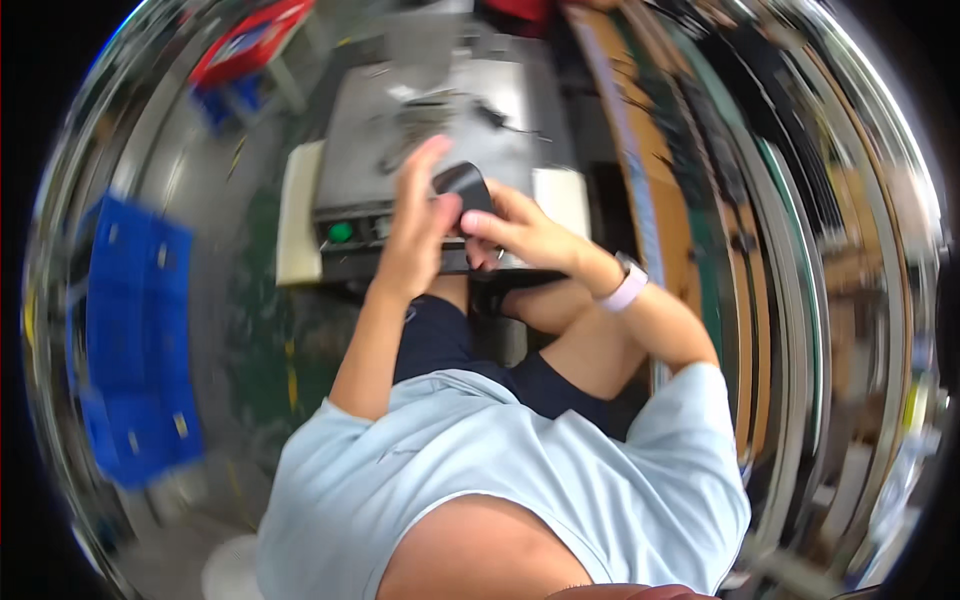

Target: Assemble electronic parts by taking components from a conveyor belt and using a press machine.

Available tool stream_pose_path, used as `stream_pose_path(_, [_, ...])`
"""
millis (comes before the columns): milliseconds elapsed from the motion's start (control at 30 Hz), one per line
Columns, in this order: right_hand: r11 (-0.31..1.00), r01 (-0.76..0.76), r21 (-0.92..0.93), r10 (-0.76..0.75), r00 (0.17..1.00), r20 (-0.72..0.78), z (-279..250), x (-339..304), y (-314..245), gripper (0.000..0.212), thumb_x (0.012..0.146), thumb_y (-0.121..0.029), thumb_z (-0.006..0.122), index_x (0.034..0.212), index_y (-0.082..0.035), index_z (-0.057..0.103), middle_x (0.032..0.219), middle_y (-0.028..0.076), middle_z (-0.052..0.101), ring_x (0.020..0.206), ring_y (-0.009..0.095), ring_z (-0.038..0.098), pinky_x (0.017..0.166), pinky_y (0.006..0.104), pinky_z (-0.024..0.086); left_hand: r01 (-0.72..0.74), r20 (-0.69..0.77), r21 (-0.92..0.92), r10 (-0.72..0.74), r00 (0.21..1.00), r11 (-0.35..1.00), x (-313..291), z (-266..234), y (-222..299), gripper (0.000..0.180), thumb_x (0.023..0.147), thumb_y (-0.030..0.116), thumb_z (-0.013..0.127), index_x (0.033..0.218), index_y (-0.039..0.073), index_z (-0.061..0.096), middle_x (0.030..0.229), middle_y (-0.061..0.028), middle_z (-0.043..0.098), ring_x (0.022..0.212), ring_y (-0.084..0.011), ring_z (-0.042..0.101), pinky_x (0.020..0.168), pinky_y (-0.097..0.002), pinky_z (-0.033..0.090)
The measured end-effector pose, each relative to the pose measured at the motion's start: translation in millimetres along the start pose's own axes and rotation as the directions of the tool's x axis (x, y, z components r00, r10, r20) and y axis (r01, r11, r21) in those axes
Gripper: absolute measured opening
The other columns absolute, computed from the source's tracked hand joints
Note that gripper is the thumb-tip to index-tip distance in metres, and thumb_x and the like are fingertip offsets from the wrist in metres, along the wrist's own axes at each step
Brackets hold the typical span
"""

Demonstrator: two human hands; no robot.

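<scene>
A dark, flat object with rounded corners [466,188] is held up in front of me; its exact kind I cannot make out. My right hand [525,232] grips it from the right, with the thumb across its lower end. Beside its left edge is my left hand [418,220], blurred, fingers stretched upward and apart from the thumb. That thumb is close to the object, and whether it touches is unclear. Beneath both hands stands a grey metal-topped machine [355,150] with a green round button [341,232] on its front.
Cream side panels [300,215] flank the machine, and small blurred items including a dark piece [490,115] lie on its top. Blue crates [135,330] stand on the floor at left. A red tray [250,45] is at far left; a long brown-edged bench [665,220] runs along the right.
</scene>
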State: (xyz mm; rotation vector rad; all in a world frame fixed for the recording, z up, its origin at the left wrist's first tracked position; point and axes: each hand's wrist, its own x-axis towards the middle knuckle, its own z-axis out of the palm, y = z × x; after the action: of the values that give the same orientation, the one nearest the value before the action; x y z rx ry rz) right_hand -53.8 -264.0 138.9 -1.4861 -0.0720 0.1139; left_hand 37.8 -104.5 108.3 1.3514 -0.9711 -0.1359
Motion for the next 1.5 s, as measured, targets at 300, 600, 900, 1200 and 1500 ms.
stream_pose_path(300, [0.234,-0.886,-0.399,-0.501,0.242,-0.831,-273,-333,-92,0.048,0.089,-0.039,0.062,0.119,-0.003,0.058,0.104,0.016,0.067,0.088,0.029,0.066,0.076,0.0384,0.051,0.494,0.414,-0.006,-0.447,0.793,0.87,-86,1,-33,0.052,0.1,0.037,0.042,0.141,0.004,0.039,0.134,-0.0118,0.052,0.122,-0.0224,0.048,0.102,-0.0338,0.035])
stream_pose_path(600, [0.047,-0.985,-0.166,-0.474,0.124,-0.872,-311,-372,-15,0.072,0.084,-0.06,0.056,0.107,0.008,0.063,0.103,0.027,0.064,0.095,0.041,0.063,0.083,0.0456,0.052,0.604,0.452,0.022,-0.547,0.705,0.797,-94,-3,-41,0.03,0.093,0.01,0.053,0.123,0.002,0.055,0.12,-0.0097,0.061,0.108,-0.0183,0.057,0.095,-0.029,0.042])
stream_pose_path(900, [-0.015,-0.949,-0.316,-0.532,0.275,-0.8,-276,-249,-1,0.057,0.074,-0.042,0.077,0.104,0.001,0.056,0.1,0.022,0.058,0.081,0.04,0.063,0.072,0.0465,0.055,0.195,-0.004,0.085,-0.196,0.981,0.977,39,-51,-88,0.009,0.085,0.005,0.063,0.094,0.003,0.063,0.085,-0.0009,0.065,0.072,-0.0084,0.056,0.068,-0.0226,0.046])
stream_pose_path(1200, [0.564,-0.035,-0.825,-0.637,0.618,-0.461,-147,-109,-142,0.055,0.089,0.001,0.059,0.141,-0.009,0.043,0.116,0.014,0.059,0.087,0.018,0.06,0.071,0.0274,0.052,0.021,0.227,0.438,-0.133,0.965,0.899,168,-108,-189,0.071,0.074,0.019,0.079,0.136,0.007,0.046,0.115,-0.0109,0.065,0.099,-0.0198,0.061,0.089,-0.0278,0.045])
stream_pose_path(1500, [0.707,0.033,-0.706,-0.391,0.851,-0.351,-156,113,19,0.048,0.088,-0.012,0.067,0.13,0.002,0.05,0.106,0.014,0.063,0.083,0.02,0.06,0.074,0.0274,0.049,0.13,0.093,-0.476,-0.097,0.991,0.87,79,-124,-122,0.092,0.071,0.025,0.084,0.146,0.009,0.033,0.112,-0.0122,0.062,0.1,-0.0205,0.058,0.091,-0.0317,0.045])
